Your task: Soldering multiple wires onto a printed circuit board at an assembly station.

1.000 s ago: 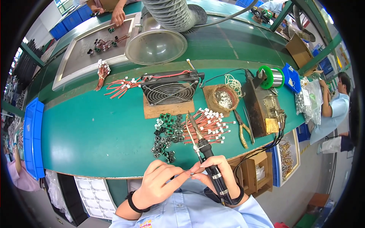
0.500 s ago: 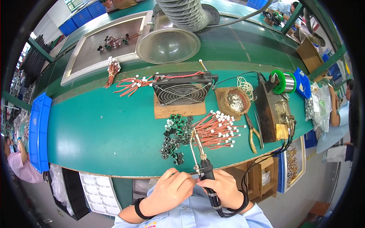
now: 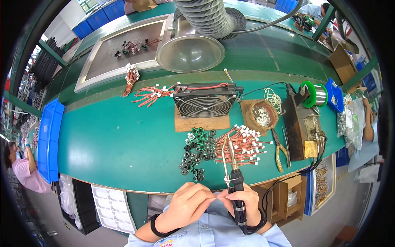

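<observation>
1. Right hand (image 3: 250, 201), bottom centre: its grip is clamped around a black-handled soldering iron with a metal tip (image 3: 237, 185), which points up the frame toward the wires.
2. Left hand (image 3: 185, 206), just beside it: the fingertips are pinched together and meet the right hand's fingertips. Whatever's between them is too tiny to make out.
3. Right above the iron, middle of the frame, there's a pile of red wires with white connectors (image 3: 249, 144) on the green surface (image 3: 103, 131). Small green and black circuit parts (image 3: 193, 158) sit just left of it.
4. Higher up: a square black fan with a wire grille (image 3: 204, 103) on a brown board (image 3: 201, 124). Right of that, a round brown pot with pale scraps inside (image 3: 262, 116), then yellow-handled pliers (image 3: 281, 156).
5. Writing-wise: small reddish lettering (image 3: 166, 243) on the light-blue shirt (image 3: 205, 232), bottom edge, partly cut off. Also a pale label (image 3: 349, 119) on a clear plastic bag (image 3: 357, 123), far right, too small to read.
</observation>
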Tool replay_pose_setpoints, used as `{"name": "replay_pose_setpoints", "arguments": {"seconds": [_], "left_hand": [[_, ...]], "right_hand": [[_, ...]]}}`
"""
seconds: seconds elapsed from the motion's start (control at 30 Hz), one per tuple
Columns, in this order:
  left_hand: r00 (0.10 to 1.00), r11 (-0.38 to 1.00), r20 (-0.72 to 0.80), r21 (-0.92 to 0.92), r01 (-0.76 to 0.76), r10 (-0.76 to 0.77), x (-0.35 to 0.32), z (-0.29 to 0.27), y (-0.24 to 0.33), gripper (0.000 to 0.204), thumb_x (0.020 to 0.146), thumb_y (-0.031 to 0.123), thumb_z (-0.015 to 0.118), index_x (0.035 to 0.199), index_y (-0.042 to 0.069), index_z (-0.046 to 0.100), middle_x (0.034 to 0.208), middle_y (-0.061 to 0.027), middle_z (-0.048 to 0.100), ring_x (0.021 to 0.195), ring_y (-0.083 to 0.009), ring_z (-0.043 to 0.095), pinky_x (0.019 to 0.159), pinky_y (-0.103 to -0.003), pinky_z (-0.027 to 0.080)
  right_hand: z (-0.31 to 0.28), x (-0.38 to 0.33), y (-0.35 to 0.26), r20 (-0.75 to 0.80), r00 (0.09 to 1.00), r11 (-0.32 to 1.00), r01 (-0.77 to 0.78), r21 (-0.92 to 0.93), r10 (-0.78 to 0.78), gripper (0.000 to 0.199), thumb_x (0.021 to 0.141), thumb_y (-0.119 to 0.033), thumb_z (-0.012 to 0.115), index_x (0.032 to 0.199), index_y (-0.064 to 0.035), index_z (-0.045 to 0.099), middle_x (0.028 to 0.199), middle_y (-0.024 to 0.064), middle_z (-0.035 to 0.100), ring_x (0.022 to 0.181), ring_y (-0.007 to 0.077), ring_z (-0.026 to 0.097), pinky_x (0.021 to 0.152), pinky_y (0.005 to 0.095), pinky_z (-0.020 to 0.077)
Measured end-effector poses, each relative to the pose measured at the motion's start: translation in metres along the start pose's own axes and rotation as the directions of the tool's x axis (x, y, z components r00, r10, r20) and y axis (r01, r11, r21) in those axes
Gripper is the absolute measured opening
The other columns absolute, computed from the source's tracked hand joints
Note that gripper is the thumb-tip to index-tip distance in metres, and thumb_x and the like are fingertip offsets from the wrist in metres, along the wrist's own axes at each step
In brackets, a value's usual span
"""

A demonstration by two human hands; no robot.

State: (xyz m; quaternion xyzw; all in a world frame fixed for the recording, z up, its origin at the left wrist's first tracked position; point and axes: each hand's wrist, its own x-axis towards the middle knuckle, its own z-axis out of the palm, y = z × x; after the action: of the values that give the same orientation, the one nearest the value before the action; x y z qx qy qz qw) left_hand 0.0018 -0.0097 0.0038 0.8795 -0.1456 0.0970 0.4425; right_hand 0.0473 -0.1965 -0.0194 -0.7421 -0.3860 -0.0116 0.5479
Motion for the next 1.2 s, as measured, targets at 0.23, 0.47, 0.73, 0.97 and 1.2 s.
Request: {"name": "replay_pose_setpoints", "arguments": {"seconds": [0.23,0.47,0.73,0.97,1.2], "left_hand": [[0.908,0.888,-0.289,0.261,0.379,-0.303,0.023,-0.001,-0.021,0.021,0.072,0.010,0.071,0.084,0.002,0.054,0.075,-0.0069,0.054,0.067,-0.0242,0.056,0.057,-0.034,0.045],[0.873,0.854,-0.232,0.209,0.476,-0.430,0.029,-0.014,-0.031,0.022,0.074,0.011,0.070,0.088,0.003,0.055,0.076,-0.0080,0.054,0.065,-0.0241,0.058,0.055,-0.034,0.047],[0.935,0.884,-0.259,0.339,0.323,-0.243,0.019,-0.033,-0.030,0.017,0.079,0.001,0.061,0.096,0.002,0.058,0.079,-0.0090,0.057,0.063,-0.0196,0.061,0.057,-0.030,0.049],[0.848,0.517,0.016,-0.787,0.338,-0.530,0.000,-0.044,0.005,0.018,0.084,-0.002,0.055,0.102,-0.002,0.055,0.094,-0.0101,0.057,0.077,-0.0168,0.061,0.068,-0.029,0.050],[0.862,0.403,0.066,-0.864,0.301,-0.502,0.002,-0.030,0.012,0.020,0.086,0.002,0.053,0.106,-0.002,0.053,0.096,-0.0116,0.059,0.085,-0.0191,0.059,0.074,-0.031,0.047]], "right_hand": [[0.001,-0.002,0.005,-0.270,0.926,0.963,-0.235,0.133,0.263,0.041,0.078,0.007,0.064,0.103,-0.0073,0.035,0.080,0.0128,0.060,0.074,0.0166,0.062,0.067,0.0280,0.0505],[-0.001,0.002,0.004,-0.317,0.890,0.933,-0.252,0.257,0.328,0.040,0.078,0.008,0.062,0.102,-0.0073,0.035,0.079,0.0119,0.060,0.071,0.0153,0.060,0.066,0.0281,0.0503],[-0.006,0.009,0.000,-0.406,0.874,0.957,-0.191,0.217,0.267,0.040,0.074,0.010,0.066,0.101,-0.0049,0.039,0.079,0.0108,0.062,0.071,0.0138,0.063,0.061,0.0232,0.0467],[-0.007,0.028,-0.012,-0.352,0.915,0.969,-0.126,0.214,0.197,0.040,0.074,0.010,0.065,0.100,-0.0059,0.039,0.080,0.0114,0.060,0.072,0.0153,0.062,0.061,0.0248,0.0477],[0.005,0.054,-0.031,-0.214,0.946,0.909,-0.148,0.389,0.245,0.044,0.074,0.008,0.066,0.102,-0.0079,0.037,0.079,0.0117,0.060,0.071,0.0165,0.061,0.062,0.0264,0.0493]]}}
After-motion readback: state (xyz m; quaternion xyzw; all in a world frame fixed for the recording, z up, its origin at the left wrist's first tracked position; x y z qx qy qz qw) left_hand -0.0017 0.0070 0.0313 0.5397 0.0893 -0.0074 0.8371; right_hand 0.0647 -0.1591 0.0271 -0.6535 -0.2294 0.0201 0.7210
